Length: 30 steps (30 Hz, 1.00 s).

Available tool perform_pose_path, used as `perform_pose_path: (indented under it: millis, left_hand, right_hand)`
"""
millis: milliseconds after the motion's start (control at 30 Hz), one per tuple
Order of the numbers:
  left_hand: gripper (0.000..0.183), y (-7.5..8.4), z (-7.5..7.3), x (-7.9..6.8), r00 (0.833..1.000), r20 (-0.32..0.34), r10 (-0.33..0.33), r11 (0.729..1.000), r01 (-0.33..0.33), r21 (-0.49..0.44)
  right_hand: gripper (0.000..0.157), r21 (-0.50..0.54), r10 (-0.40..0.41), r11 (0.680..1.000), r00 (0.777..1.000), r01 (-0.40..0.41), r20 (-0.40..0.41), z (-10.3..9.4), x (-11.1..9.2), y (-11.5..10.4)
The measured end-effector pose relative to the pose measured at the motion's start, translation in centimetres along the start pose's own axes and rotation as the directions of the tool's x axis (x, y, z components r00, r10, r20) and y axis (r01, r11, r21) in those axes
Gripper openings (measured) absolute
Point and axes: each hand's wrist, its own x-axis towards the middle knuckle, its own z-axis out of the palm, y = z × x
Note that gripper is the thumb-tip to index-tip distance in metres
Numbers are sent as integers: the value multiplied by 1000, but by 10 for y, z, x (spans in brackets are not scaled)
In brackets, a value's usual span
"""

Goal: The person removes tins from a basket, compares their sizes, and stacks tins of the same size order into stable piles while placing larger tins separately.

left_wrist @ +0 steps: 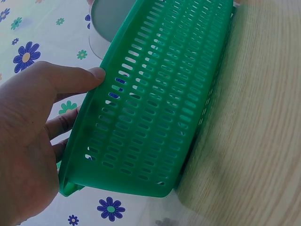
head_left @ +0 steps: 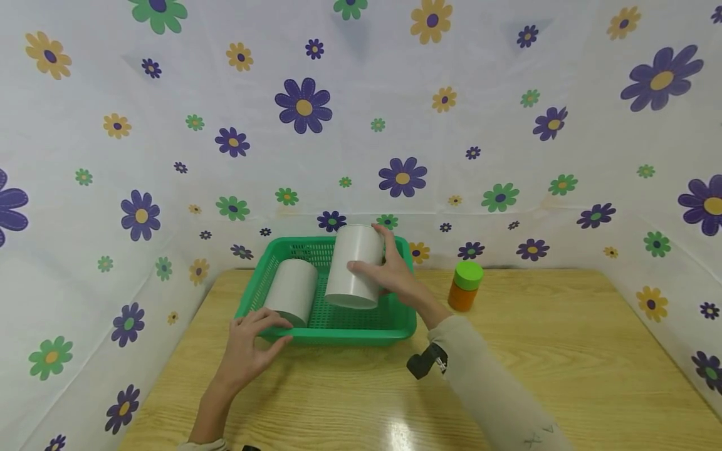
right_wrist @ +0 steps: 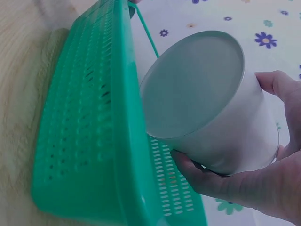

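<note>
In the head view, my right hand point(head_left: 392, 270) grips a white cylindrical canister point(head_left: 354, 266), tilted over the right part of a green plastic basket point(head_left: 338, 336). The right wrist view shows the canister's flat round end point(right_wrist: 195, 84), with thumb and fingers spread around its side. My left hand point(head_left: 248, 347) holds the basket's near left rim. From the left wrist, the thumb presses the rim's near side while the fingers pass behind it. A second white canister point(head_left: 293, 288) lies in the basket's left half, close to the left fingers.
On the wooden table point(head_left: 541, 351), a small orange jar with a green lid point(head_left: 465, 285) stands right of the basket. Behind the table hangs a white flower-patterned sheet point(head_left: 350, 144), which also covers both sides. A black wrist mount point(head_left: 427, 361) sits at my right cuff.
</note>
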Motion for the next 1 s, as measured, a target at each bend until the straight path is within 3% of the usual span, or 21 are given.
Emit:
perform_pose_path:
  millis: [267,500,833,1000]
  left_hand:
    - [30,1,0,0,1000,0,2,1000,-2,-9]
    - [29,2,-1,1,1000,1,2,1000,-2,-12]
    - [29,3,-1,1,1000,-4,10,1000,-10,-22]
    - [29,3,0,1,1000,2,2,1000,-2,-16]
  right_hand:
    - [96,1,-92,996,996,92,15,-16,-12,-4]
    - [97,-71,-230,971,972,227,-39,-28,-19,3]
    - [100,-117,-283,955,957,273,-71,-45,-43,-7]
    - [100,-118,-335,938,938,325,-83,-55,-56,-8]
